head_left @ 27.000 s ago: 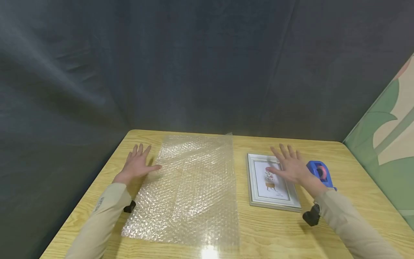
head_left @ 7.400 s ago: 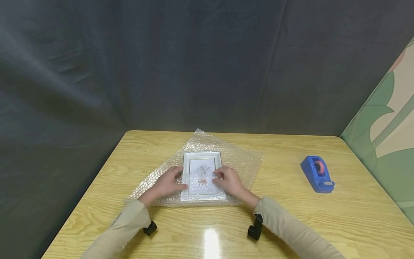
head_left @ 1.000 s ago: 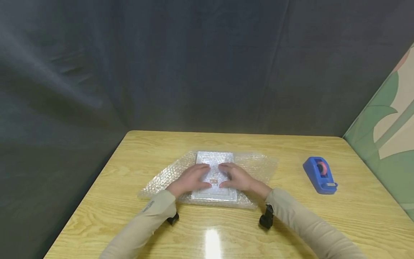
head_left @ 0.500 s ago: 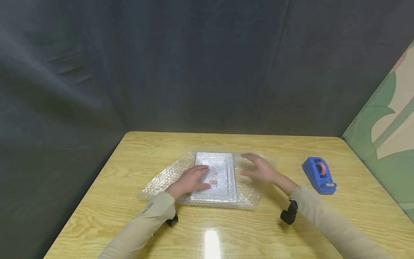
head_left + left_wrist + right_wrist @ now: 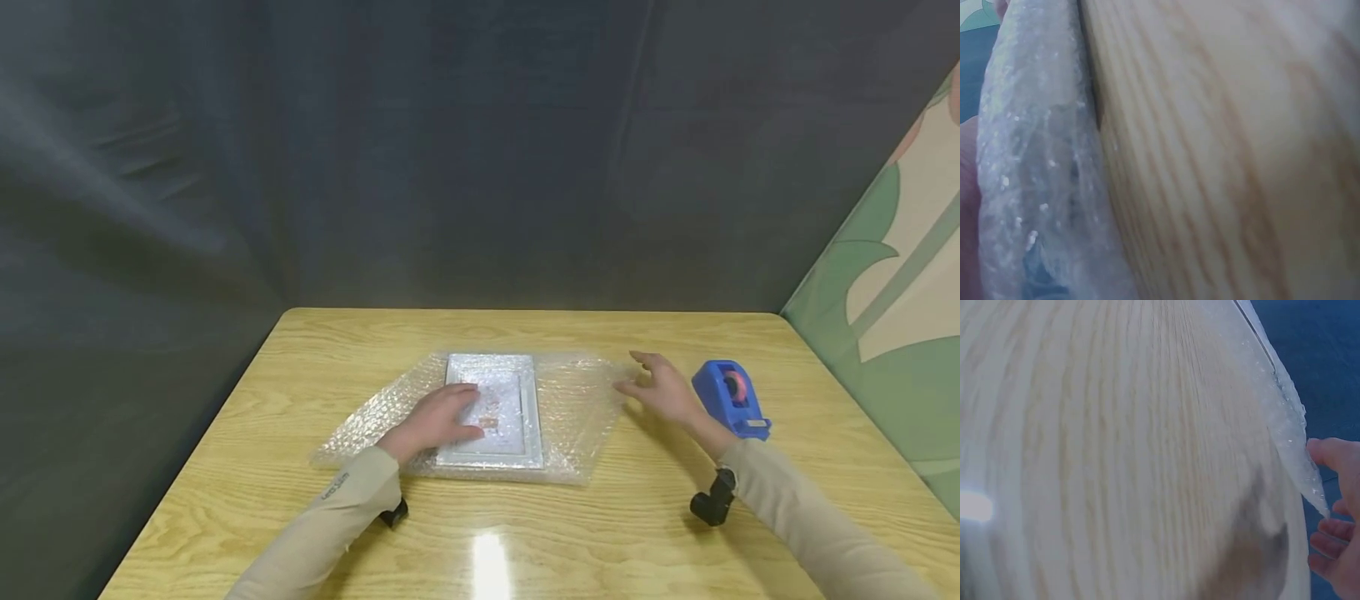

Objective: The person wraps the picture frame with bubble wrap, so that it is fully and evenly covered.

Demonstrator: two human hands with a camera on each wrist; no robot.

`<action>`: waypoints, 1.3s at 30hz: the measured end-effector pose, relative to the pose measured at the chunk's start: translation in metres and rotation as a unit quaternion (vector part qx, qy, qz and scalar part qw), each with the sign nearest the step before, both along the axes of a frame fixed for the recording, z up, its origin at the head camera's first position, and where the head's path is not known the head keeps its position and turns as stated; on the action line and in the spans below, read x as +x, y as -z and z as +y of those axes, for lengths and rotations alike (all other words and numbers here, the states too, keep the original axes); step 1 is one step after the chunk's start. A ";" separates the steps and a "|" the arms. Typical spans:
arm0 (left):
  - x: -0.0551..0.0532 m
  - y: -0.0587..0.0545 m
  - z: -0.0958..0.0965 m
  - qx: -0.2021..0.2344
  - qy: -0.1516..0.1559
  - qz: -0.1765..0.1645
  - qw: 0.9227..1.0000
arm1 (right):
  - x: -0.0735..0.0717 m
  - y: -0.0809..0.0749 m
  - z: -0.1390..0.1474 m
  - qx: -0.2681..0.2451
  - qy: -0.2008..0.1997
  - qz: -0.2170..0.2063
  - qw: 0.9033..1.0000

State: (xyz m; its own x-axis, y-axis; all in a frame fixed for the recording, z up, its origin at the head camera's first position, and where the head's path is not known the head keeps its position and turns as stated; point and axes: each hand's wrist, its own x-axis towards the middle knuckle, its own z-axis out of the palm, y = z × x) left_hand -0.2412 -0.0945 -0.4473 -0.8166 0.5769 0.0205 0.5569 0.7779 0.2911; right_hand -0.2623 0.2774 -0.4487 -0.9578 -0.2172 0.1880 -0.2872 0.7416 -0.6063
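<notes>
A white picture frame (image 5: 501,412) lies in the middle of the table under a layer of clear bubble wrap (image 5: 573,408), which spreads out to its left and right. My left hand (image 5: 438,421) rests on the frame's left half, fingers relaxed over the wrap. At the wrap's right edge is my right hand (image 5: 666,396), thumb and fingers apart. In the right wrist view the corner of the bubble wrap (image 5: 1297,456) reaches between the thumb and the loosely bent fingers (image 5: 1329,544). The left wrist view shows the wrapped side (image 5: 1041,156) close up.
A blue tape dispenser (image 5: 727,400) with a pink roll stands right of my right hand. The wooden table (image 5: 360,350) ends at a dark curtain (image 5: 465,167) behind and on the left. A patterned panel (image 5: 907,308) borders the right side.
Over 27 seconds the frame came onto the bubble wrap and was covered by it. In the last second my right hand left the frame and moved right to the wrap's edge; my left stayed.
</notes>
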 end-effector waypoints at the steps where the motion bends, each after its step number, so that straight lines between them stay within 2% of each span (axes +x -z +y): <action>1: 0.000 0.000 0.000 0.000 -0.001 -0.001 1.000 | 0.000 0.001 0.000 -0.011 0.004 -0.009 1.000; 6: 0.002 0.001 0.001 0.003 0.000 -0.004 1.000 | 0.001 0.005 -0.006 -0.088 0.038 -0.055 0.994; 11: 0.002 0.001 0.002 0.003 -0.004 -0.008 1.000 | 0.003 0.010 -0.012 -0.155 0.071 -0.067 0.983; 13: 0.002 0.001 0.002 0.002 -0.005 -0.008 1.000 | 0.005 0.011 -0.014 -0.199 0.073 -0.069 0.975; 16: 0.003 0.000 0.002 0.002 -0.005 -0.008 1.000 | 0.008 0.011 -0.018 -0.270 0.072 -0.072 0.957; 18: 0.003 -0.001 0.002 0.002 -0.006 -0.008 1.000 | 0.011 0.010 -0.021 -0.300 0.072 -0.078 0.948; 20: 0.004 -0.001 0.002 0.002 -0.006 -0.008 1.000 | 0.014 0.009 -0.025 -0.309 0.074 -0.083 0.945; 25: 0.004 -0.001 0.001 0.008 -0.004 -0.004 1.000 | 0.026 0.013 -0.035 -0.291 0.076 -0.091 0.949; 27: 0.003 -0.001 0.001 0.009 -0.003 -0.003 1.000 | 0.032 0.015 -0.040 -0.302 0.073 -0.095 0.946; 32: 0.001 -0.001 0.000 0.005 -0.004 -0.004 1.000 | 0.042 0.016 -0.052 -0.352 0.059 -0.091 0.930; 39: 0.000 0.000 0.000 0.003 -0.008 -0.010 1.000 | 0.047 0.015 -0.058 -0.364 0.024 -0.054 0.929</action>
